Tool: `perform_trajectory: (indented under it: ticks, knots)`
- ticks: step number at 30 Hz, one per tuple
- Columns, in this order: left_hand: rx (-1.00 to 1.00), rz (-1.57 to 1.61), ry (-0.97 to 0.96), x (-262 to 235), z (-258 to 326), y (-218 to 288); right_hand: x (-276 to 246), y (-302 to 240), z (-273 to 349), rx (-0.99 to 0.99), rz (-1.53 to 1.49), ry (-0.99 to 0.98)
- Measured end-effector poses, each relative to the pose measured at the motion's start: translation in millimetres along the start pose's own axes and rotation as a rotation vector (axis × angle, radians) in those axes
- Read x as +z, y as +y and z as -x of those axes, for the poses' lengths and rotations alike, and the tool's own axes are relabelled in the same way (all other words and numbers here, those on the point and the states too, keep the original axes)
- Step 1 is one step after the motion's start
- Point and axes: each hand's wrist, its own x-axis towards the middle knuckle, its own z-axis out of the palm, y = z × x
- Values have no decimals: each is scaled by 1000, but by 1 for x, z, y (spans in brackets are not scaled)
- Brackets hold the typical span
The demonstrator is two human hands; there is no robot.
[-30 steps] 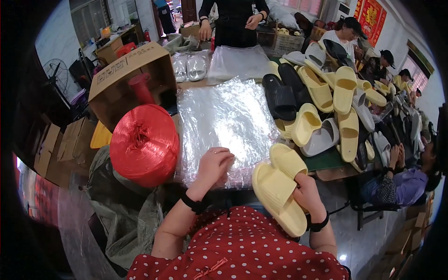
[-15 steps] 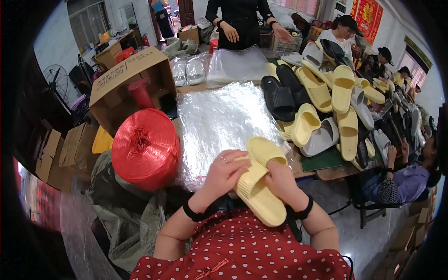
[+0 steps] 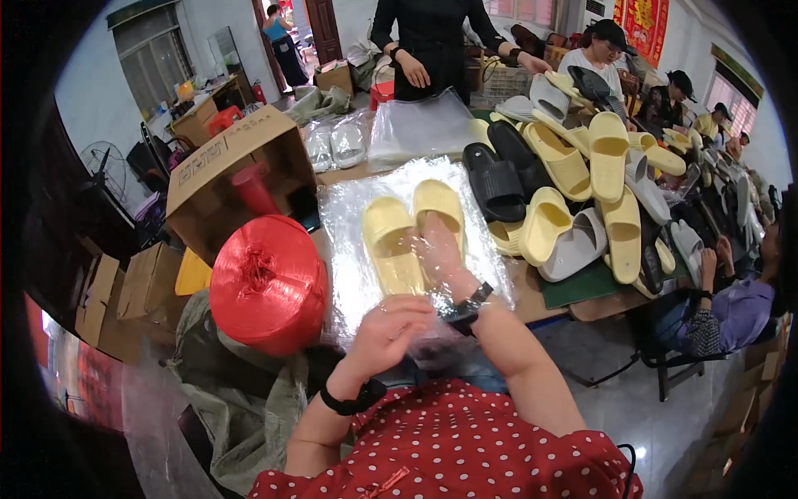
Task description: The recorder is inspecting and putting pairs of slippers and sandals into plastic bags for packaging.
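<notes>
Two yellow slippers lie side by side, toes away from me, on the stack of clear plastic bags (image 3: 349, 249). The left slipper (image 3: 389, 241) and the right slipper (image 3: 438, 202) show through the film of the top bag. My right hand (image 3: 440, 254) reaches inside that bag, its fingers at the strap of the right slipper; the film blurs the fingertips. My left hand (image 3: 384, 334) is at the bag's near edge, with bent fingers closed on the film by the left slipper's heel.
On the left are a red twine roll (image 3: 268, 283) and an open cardboard box (image 3: 229, 158) with a red cup (image 3: 252, 188). Yellow, black and grey slippers (image 3: 611, 158) pile up on the right. Across the table stands a person in black (image 3: 432, 50); others sit at right.
The yellow slippers have gone from my two hands, held together over my lap, to lying side by side on the bags. My right hand has moved forward into the clear bag.
</notes>
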Motion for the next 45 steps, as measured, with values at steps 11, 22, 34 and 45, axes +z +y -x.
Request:
perform_trajectory:
  ticks: [11, 22, 34, 45]
  knots:
    - [-719, -161, 456, -32, 35, -68, -146, -28, 137, -56, -732, -690]
    - [-913, -134, 233, -3, 18, -87, -69, 49, 85, -117, 144, 79]
    - [-633, 541, 479, 48, -8, -66, -56, 39, 110, -253, 78, -74]
    - [-572, 1308, 256, 16, 14, -19, -85, 18, 98, 465, -978, -384]
